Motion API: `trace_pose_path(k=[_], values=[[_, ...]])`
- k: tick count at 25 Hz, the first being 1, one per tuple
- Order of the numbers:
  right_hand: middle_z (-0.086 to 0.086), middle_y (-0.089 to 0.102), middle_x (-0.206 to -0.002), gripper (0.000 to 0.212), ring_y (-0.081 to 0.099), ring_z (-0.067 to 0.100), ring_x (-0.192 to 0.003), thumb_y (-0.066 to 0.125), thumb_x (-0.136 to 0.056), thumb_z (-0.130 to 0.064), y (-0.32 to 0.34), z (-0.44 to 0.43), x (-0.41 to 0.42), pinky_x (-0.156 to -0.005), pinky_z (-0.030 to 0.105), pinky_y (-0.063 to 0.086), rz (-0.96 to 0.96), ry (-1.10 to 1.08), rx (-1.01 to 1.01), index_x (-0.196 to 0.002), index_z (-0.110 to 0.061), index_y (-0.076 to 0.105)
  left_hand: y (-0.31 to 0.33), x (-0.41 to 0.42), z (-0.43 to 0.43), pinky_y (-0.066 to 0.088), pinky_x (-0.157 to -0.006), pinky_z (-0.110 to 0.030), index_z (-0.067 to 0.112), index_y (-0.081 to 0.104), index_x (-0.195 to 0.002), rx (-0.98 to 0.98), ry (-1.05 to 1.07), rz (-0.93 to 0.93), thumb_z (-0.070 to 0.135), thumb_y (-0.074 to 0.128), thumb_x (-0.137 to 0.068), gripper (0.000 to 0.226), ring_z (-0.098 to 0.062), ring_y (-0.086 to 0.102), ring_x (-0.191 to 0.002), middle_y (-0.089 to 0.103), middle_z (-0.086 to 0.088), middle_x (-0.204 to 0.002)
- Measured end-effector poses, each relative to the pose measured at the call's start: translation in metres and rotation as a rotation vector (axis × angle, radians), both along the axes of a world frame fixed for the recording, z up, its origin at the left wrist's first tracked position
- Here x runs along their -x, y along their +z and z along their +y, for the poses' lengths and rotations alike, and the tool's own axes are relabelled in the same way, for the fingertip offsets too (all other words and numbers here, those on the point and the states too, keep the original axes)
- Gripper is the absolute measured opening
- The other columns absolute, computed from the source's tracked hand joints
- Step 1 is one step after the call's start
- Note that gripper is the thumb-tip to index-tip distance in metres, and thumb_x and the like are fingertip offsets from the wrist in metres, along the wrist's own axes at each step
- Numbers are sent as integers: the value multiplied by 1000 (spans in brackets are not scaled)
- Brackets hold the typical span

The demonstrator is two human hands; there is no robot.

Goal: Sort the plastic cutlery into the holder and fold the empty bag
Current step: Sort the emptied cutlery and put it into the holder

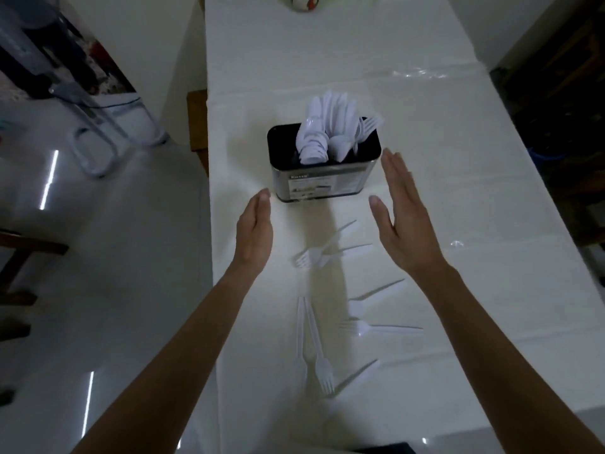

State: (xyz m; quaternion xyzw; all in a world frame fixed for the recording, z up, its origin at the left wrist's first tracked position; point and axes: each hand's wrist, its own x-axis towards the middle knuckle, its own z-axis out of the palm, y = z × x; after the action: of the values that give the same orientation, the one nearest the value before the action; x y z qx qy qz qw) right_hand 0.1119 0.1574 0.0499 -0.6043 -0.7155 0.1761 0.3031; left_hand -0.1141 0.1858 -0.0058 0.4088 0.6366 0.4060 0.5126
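While left hand (253, 231) and right hand (404, 221) flank the holder (322, 178), fingers straight, holding nothing, loose forks (322, 368) lie scattered on the table (458, 191) nearer the person. Advise gathering forks with handles aligned before loading.

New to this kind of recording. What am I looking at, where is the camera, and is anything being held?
No machine here: a person works with bare hands, and the one picture comes from a wide-angle camera worn on the head, looking forward and down. The left hand and right hand are both open, one on each side of a dark cutlery holder standing on a white-covered table. White plastic spoons and forks already stand in it. Several loose plastic forks lie scattered on the table, nearer the person. Nothing is held. No bag can be made out.
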Motion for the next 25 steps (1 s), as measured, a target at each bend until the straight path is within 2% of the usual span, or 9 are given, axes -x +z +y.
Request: trace_pose_path(k=[3,5,7,10,14,16,21,23,25], values=[[-10,19,-151,56,10,4,-143,30,-98,-37,-31,-54,-16,-119,24,11,-31,66,147,-148,-11,23,-14,3,-61,46,-99,-40,13,59,-119,27,59,52,28,41,-100,31,-23,58,-112,62,-6,-120],[-4,33,-149,53,24,8,-141,31,-97,-37,-50,-80,-27,-115,23,18,-90,164,212,-143,-11,36,-20,3,-104,48,-77,-33,14,62,-106,-14,58,150,22,42,-99,22,-21,63,-88,66,-4,-99],[6,49,-140,44,44,19,-132,39,-95,-27,-68,-92,-35,-110,26,31,-154,272,265,-134,-10,49,-23,2,-138,45,-67,-28,17,62,-93,-16,31,309,19,47,-97,15,-16,59,-73,64,0,-83],[8,56,-127,37,52,26,-118,51,-89,-17,-84,-95,-39,-95,38,45,-321,395,340,-125,-11,57,-22,-6,-175,46,-61,-27,19,58,-80,176,-63,611,31,56,-91,17,-15,57,-68,61,2,-78],[8,58,-111,19,54,28,-105,59,-86,-18,-89,-86,-37,-83,36,41,-441,414,300,-102,-10,64,-17,-20,-209,41,-58,-26,20,56,-83,292,-180,822,45,62,-82,26,-12,55,-70,57,7,-83],[9,61,-103,14,56,29,-98,56,-89,-17,-88,-86,-37,-80,37,41,-413,381,299,-98,-8,61,-16,-22,-217,36,-58,-24,21,55,-89,289,-183,845,44,65,-80,26,-11,54,-74,54,8,-86],[4,56,-80,11,59,28,-76,49,-94,-19,-87,-112,-52,-61,29,36,-148,315,345,-97,-8,50,-13,-23,-213,35,-51,-17,18,58,-77,302,-180,798,33,66,-83,18,-12,53,-67,54,6,-74],[0,54,-84,24,56,22,-78,56,-91,-31,-91,-129,-58,-62,28,37,-201,352,362,-101,-10,53,-13,-20,-212,39,-53,-18,17,58,-80,309,-133,714,30,64,-86,15,-11,57,-66,59,6,-72],[1,55,-90,35,55,20,-78,51,-86,-47,-100,-140,-61,-60,30,45,-393,394,274,-99,-14,55,-13,-15,-210,42,-53,-17,13,62,-85,326,-36,551,28,63,-87,16,-9,61,-60,64,4,-68]])
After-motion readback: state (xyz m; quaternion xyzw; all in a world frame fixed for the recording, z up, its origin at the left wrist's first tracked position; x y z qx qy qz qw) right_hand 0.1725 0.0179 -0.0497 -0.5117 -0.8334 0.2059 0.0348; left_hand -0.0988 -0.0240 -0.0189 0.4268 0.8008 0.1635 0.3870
